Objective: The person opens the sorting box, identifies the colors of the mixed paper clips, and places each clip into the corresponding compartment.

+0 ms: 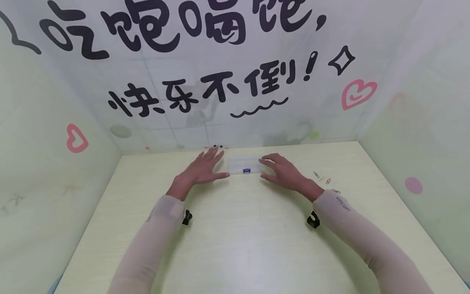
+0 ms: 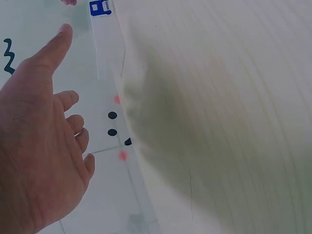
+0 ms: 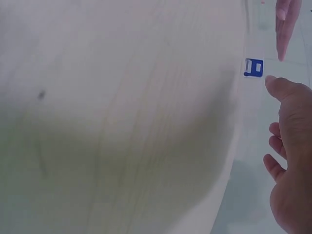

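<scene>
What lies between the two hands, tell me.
A clear, rectangular case with a blue patch lies between the left hand and the right hand, as the head view shows.

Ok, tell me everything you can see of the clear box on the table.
The clear box is a low, long rectangle that looks like see-through plastic. A small blue piece with pale patches, perhaps a latch or label, sits about midway along its front. It lies lengthwise across the table, near the back edge, between the left grip and right grip. Whether either touches it, whether it is closed, and any contents cannot be told.
</scene>
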The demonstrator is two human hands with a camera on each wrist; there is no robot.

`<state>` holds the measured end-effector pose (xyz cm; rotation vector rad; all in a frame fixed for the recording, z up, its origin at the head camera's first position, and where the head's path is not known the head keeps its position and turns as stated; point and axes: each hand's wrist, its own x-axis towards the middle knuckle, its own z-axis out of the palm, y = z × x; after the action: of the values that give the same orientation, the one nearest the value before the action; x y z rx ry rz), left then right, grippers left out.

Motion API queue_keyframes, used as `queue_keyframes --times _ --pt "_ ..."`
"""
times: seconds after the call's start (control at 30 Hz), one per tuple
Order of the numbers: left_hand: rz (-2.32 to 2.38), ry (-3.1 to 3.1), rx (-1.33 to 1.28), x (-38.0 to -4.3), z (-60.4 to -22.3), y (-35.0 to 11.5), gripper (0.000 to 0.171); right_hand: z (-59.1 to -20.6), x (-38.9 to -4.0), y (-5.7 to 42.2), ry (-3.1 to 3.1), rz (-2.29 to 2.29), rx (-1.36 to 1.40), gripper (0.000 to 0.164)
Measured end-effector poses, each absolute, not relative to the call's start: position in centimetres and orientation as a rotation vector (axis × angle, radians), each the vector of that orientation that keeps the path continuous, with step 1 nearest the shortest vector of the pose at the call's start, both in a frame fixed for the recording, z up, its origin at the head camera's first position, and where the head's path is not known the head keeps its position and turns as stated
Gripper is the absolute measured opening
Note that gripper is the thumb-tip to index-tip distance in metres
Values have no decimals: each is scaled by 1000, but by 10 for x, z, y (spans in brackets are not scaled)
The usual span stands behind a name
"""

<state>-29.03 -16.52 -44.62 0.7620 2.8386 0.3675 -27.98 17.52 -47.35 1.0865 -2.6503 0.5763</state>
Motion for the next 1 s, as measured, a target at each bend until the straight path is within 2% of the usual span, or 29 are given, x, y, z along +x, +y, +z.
queue_keyframes --times 0.73,1.0 --pt "358 2766 853 -306 -457 -125 84 -489 -295 142 -2609 821 1045 34" --pt "421 2712 797 -309 -458 -114 79 -491 -297 134 -2583 834 1047 24"
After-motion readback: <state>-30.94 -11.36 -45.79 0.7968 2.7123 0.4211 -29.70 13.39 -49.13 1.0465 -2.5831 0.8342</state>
